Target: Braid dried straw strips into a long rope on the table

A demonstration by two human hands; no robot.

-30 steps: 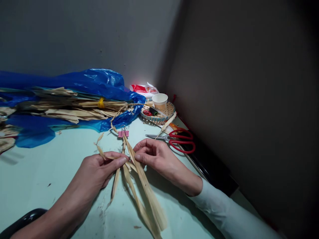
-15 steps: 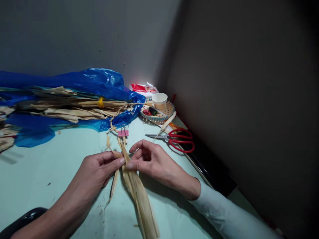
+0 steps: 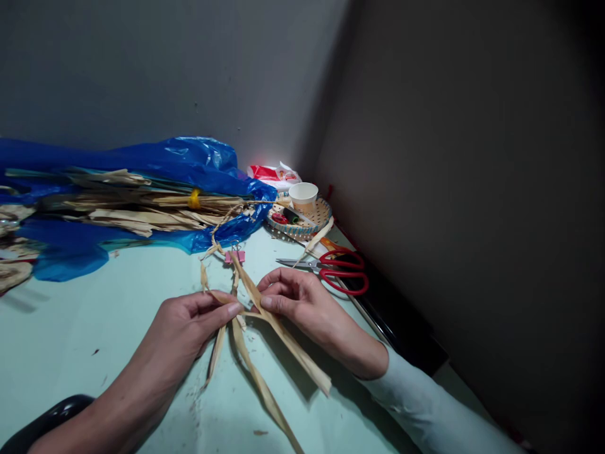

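Dried husk strips (image 3: 258,372) fan out toward me from a pink binder clip (image 3: 235,256) on the pale green table. My left hand (image 3: 201,318) pinches strips between thumb and fingers just below the clip. On the right, my right hand (image 3: 295,302) is closed on a wider husk strip (image 3: 302,359), held out to the right of the others. A thin strip runs between the two hands. Beyond the clip, a thin twisted cord (image 3: 217,230) of the same material leads toward the blue bag.
A blue plastic bag (image 3: 198,157) with bundled husks (image 3: 170,200) lies at the back left. Red-handled scissors (image 3: 343,271) rest right of the clip. Behind them are a woven basket (image 3: 322,221), a paper cup (image 3: 303,197) and a red-and-white packet (image 3: 274,173).
My right hand has moved slightly right, drawing the wide strip away from the others. The strips were together before and are now spread apart. My left hand stays almost in place.
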